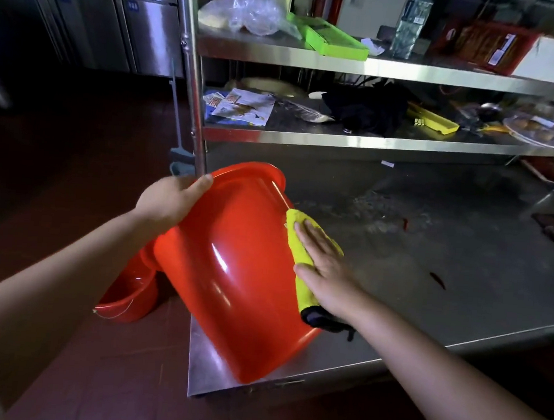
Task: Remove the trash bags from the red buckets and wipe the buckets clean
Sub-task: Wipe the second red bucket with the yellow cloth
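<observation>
— Where's the bucket now?

— Tipped on its side at the table's near left corner, base toward me and hanging a little past the front edge. My left hand grips its rim, fingers curled over the lip. My right hand lies flat, fingers straight, pressing the yellow cloth against the bucket's right wall. I see no trash bag on it.

— What worries you?

— Mostly the corner. The bucket rests on a curved wall on slick steel, so if I push the cloth hard to the left, I think it could roll or slide off toward the floor. Only my left hand's hold on the rim stops that.

— And the cloth?

— It is only pinned under my palm, not gripped. Its dark end dangles near the front edge, so a quick stroke might leave it behind or drop it.

— Anything below?

— A second bucket sits on the floor just left of the table. A falling bucket would likely hit it. The table also looks grimy past my right hand, so a cloth dragged there could smear dirt back on.
</observation>
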### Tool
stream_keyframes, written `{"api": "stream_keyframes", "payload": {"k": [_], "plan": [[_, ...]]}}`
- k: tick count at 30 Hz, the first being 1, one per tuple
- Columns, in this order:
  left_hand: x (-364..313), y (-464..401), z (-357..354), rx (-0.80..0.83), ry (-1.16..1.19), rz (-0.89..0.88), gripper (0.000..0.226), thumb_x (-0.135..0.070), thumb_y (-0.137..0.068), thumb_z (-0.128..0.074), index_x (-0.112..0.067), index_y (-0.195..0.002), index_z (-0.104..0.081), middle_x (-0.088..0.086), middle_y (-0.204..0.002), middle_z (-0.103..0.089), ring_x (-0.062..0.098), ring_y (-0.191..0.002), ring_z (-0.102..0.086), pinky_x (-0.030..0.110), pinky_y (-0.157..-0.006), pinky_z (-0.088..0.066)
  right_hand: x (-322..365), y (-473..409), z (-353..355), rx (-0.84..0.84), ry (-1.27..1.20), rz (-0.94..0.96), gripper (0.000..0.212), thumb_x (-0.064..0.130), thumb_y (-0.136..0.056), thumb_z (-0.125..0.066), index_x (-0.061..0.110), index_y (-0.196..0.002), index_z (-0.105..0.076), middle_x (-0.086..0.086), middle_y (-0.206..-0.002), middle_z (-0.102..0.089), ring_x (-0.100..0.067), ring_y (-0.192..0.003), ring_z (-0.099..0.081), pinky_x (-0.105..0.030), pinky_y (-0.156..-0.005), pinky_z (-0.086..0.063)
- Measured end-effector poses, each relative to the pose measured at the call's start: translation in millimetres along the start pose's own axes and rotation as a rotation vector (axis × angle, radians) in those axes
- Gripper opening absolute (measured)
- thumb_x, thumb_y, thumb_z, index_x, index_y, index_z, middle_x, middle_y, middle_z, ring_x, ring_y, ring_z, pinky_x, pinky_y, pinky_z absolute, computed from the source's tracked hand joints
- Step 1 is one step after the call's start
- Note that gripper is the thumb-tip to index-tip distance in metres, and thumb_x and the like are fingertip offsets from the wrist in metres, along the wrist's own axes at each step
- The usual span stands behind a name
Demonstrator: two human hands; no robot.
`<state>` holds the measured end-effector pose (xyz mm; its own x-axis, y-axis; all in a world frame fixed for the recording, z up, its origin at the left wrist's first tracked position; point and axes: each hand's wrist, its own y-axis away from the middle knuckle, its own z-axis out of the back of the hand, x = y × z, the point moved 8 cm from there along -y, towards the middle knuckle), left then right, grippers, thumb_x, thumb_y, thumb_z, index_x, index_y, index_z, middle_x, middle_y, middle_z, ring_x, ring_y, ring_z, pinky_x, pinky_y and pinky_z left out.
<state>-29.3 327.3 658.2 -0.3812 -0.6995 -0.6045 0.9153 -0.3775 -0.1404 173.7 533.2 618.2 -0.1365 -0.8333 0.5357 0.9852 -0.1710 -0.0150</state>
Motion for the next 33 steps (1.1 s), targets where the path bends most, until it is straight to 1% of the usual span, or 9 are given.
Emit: {"api": "stream_keyframes", "payload": {"k": [5, 8, 11, 14, 18, 22, 25, 30, 33], "plan": [[-1, -15, 0, 0.074, 0.234, 0.105, 0.051, -0.057, -0.091, -0.041, -0.017, -0.112, -0.066, 0.011, -0.112, -0.066, 0.028, -0.107, -0.061, 0.043, -0.100, -0.045, 51, 21, -25, 0.020, 0.378, 0.173, 0.072, 0.055, -0.083, -0.023, 0.052, -0.137, 0.024, 0.018, -0.153, 0.023, -0.016, -0.144, 0.021, -0.050, -0.117, -0.004], [14, -7, 3, 0.056, 0.245, 0.104, 0.055, -0.060, -0.090, -0.040, -0.016, -0.109, -0.066, 0.011, -0.109, -0.067, 0.028, -0.105, -0.061, 0.044, -0.098, -0.046, 79, 28, -39, 0.027, 0.523, 0.338, 0.073, 0.054, -0.084, -0.025, 0.045, -0.145, 0.015, 0.010, -0.158, 0.015, -0.024, -0.143, 0.023, -0.055, -0.114, 0.005], [29, 3, 8, 0.044, 0.335, 0.127, 0.055, -0.066, -0.081, -0.038, -0.020, -0.091, -0.067, 0.011, -0.097, -0.070, 0.029, -0.094, -0.065, 0.047, -0.093, -0.049, 91, 24, -48, 0.053, 0.564, 0.427, 0.072, 0.054, -0.084, -0.027, 0.045, -0.146, 0.008, 0.011, -0.158, 0.012, -0.023, -0.144, 0.021, -0.056, -0.113, 0.008], [36, 8, 9, 0.015, 0.404, 0.100, 0.061, -0.063, -0.082, -0.040, -0.009, -0.088, -0.065, 0.018, -0.090, -0.070, 0.031, -0.086, -0.067, 0.049, -0.086, -0.052, 77, -1, -37, 0.042, 0.430, 0.316, 0.071, 0.054, -0.083, -0.028, 0.055, -0.140, 0.014, 0.022, -0.154, 0.017, -0.014, -0.143, 0.021, -0.050, -0.115, 0.003], [47, 16, 11, 0.001, 0.441, 0.105, 0.057, -0.062, -0.085, -0.040, -0.011, -0.077, -0.064, 0.000, -0.068, -0.061, 0.016, -0.066, -0.060, 0.039, -0.074, -0.051, 40, -47, -17, 0.039, -0.055, 0.012, 0.068, 0.039, -0.092, -0.044, 0.054, -0.143, -0.002, 0.028, -0.153, 0.005, -0.004, -0.145, 0.001, -0.030, -0.115, -0.007], [48, 17, 10, 0.046, 0.504, 0.078, 0.037, -0.043, -0.097, -0.042, -0.021, -0.080, -0.067, -0.003, -0.084, -0.070, 0.004, -0.078, -0.066, 0.017, -0.072, -0.050, 28, -76, -16, 0.081, -0.227, -0.181, 0.063, 0.038, -0.093, -0.040, 0.049, -0.146, -0.008, 0.022, -0.157, -0.007, -0.011, -0.143, -0.018, -0.041, -0.114, -0.022], [47, 18, 5, 0.135, 0.583, 0.073, 0.034, -0.039, -0.099, -0.040, -0.023, -0.085, -0.067, -0.009, -0.085, -0.072, -0.001, -0.081, -0.067, 0.005, -0.065, -0.047, 44, -79, -13, 0.051, -0.044, -0.163, 0.066, 0.040, -0.093, -0.038, 0.043, -0.149, -0.003, 0.015, -0.159, -0.004, -0.014, -0.144, -0.016, -0.045, -0.112, -0.025], [45, 18, 7, 0.131, 0.642, 0.049, 0.032, -0.032, -0.100, -0.040, -0.027, -0.080, -0.064, -0.024, -0.072, -0.069, -0.016, -0.075, -0.061, -0.002, -0.063, -0.041, 119, -60, -37, -0.020, 0.487, 0.158, 0.077, 0.051, -0.088, -0.033, 0.035, -0.147, 0.014, 0.005, -0.159, 0.014, -0.028, -0.146, 0.011, -0.059, -0.112, -0.008], [41, 14, 8, 0.121, 0.647, 0.051, 0.036, -0.035, -0.099, -0.041, -0.024, -0.078, -0.067, -0.018, -0.074, -0.070, -0.013, -0.075, -0.062, 0.001, -0.065, -0.043, 165, -44, -70, -0.037, 0.700, 0.385, 0.076, 0.052, -0.084, -0.040, 0.029, -0.150, -0.009, -0.004, -0.160, 0.003, -0.039, -0.144, 0.009, -0.069, -0.106, -0.002]]}}
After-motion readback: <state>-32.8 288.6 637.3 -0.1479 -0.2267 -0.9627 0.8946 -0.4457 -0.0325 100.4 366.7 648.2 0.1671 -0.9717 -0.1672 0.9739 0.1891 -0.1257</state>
